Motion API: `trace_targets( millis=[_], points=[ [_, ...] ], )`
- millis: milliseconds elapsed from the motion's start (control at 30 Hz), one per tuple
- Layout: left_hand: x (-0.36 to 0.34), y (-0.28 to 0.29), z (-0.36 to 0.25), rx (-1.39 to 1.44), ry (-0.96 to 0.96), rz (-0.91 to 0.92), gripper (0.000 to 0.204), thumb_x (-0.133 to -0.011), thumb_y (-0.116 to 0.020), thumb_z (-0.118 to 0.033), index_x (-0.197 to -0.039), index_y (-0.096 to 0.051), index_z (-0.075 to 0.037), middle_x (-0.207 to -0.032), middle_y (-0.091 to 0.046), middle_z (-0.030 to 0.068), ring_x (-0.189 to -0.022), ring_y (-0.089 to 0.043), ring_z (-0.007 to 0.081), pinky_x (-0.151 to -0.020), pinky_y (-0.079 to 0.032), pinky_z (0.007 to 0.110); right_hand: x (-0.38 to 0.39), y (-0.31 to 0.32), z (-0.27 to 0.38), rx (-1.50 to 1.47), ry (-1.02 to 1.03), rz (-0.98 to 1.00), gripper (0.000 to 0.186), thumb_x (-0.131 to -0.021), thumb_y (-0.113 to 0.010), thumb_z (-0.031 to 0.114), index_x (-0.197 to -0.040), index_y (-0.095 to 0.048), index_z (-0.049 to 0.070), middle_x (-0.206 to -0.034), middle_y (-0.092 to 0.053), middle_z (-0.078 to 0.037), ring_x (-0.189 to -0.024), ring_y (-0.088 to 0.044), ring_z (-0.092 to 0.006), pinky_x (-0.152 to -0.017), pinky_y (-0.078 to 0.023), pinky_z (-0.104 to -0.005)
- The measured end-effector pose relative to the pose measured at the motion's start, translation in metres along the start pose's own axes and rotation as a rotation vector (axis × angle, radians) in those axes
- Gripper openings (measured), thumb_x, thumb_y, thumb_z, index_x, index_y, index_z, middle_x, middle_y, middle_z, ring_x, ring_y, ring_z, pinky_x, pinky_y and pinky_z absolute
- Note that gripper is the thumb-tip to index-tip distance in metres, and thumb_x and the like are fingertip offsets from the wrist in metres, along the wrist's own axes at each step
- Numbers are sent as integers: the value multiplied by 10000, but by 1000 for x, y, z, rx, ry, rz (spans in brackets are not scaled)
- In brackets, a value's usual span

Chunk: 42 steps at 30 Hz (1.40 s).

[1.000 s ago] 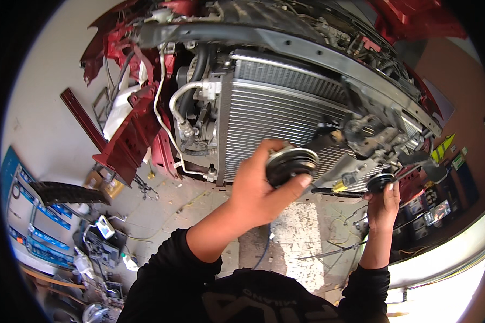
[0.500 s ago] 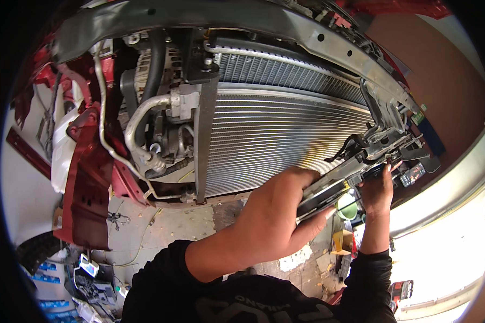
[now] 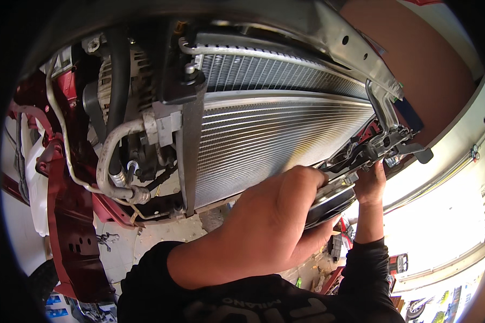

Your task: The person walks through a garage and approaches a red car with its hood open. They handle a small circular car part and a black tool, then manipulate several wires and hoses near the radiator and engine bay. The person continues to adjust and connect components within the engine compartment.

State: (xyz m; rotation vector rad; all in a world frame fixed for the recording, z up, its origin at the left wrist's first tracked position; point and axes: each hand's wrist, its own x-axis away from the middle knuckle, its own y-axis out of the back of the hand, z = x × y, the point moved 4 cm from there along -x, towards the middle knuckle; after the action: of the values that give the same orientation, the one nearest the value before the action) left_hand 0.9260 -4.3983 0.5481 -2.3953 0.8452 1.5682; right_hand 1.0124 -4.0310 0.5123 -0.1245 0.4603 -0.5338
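Observation:
In front of a finned metal condenser (image 3: 264, 145), my left hand (image 3: 275, 215) is wrapped round the near end of a metal bracket (image 3: 337, 185). A black rounded part (image 3: 328, 209) shows on the underside of that end, beside my thumb. My right hand (image 3: 371, 188) is closed round the bracket's far end from below, its fingers partly hidden by it. Dark latch-like fittings (image 3: 382, 145) sit at this far end. A curved metal upright (image 3: 381, 105) rises from there toward the upper crossbar (image 3: 339, 35); whether they are joined I cannot tell.
Behind the condenser stands a radiator (image 3: 269, 72). To the left are a bent metal pipe (image 3: 110, 156), a thin metal line (image 3: 59, 121), an alternator (image 3: 110, 81) and a dark red body panel (image 3: 73, 231). Assorted items lie on the floor below right.
The view has come closer to the car's front. Both hands keep their hold while the bracket has tilted, bringing the black rounded part into sight.

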Motion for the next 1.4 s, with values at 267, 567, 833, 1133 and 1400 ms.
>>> trace_targets(
  millis=[267,567,833,1133,1400],
  points=[
    [-28,21,-14,-44,153,137,464,-906,-841,-155,-1202,-547,46,-897,-769,180,-751,-815,275,-630,-636,332,-5,2,-8,-74,9,15,643,-959,-771,584,-1457,-603,214,-1343,-701,27,-1142,-661,-186,-743,-491,-368],
    [-52,25,-35,-158,119,103,427,-858,-791,-95,-1193,-576,61,-930,-777,145,-790,-750,176,-738,-600,330,-8,4,-12,-159,-12,123,574,-1012,-735,537,-1452,-607,191,-1346,-700,29,-1168,-660,-165,-817,-520,-349],
    [-65,18,-57,-162,319,53,593,-873,-815,-99,-1359,-562,128,-1073,-770,143,-979,-747,197,-899,-585,344,-7,3,-9,-175,62,111,396,-1127,-603,431,-1302,-630,77,-1030,-683,-34,-841,-632,-167,-678,-499,-332],
    [-45,-1,-62,-236,323,-184,364,-935,-792,-93,-1221,-624,57,-1025,-752,81,-922,-697,120,-833,-554,288,-14,18,-8,-69,21,170,434,-1090,-659,514,-1209,-648,97,-1023,-664,9,-858,-633,-106,-670,-502,-284],
    [12,-38,-35,-151,336,-530,523,-1000,-799,-187,-1383,-523,38,-1180,-696,85,-1021,-666,130,-930,-542,277,-21,30,-8,-94,7,296,462,-1089,-667,509,-1296,-645,96,-1046,-698,24,-884,-633,-72,-678,-465,-253]
  ],
)
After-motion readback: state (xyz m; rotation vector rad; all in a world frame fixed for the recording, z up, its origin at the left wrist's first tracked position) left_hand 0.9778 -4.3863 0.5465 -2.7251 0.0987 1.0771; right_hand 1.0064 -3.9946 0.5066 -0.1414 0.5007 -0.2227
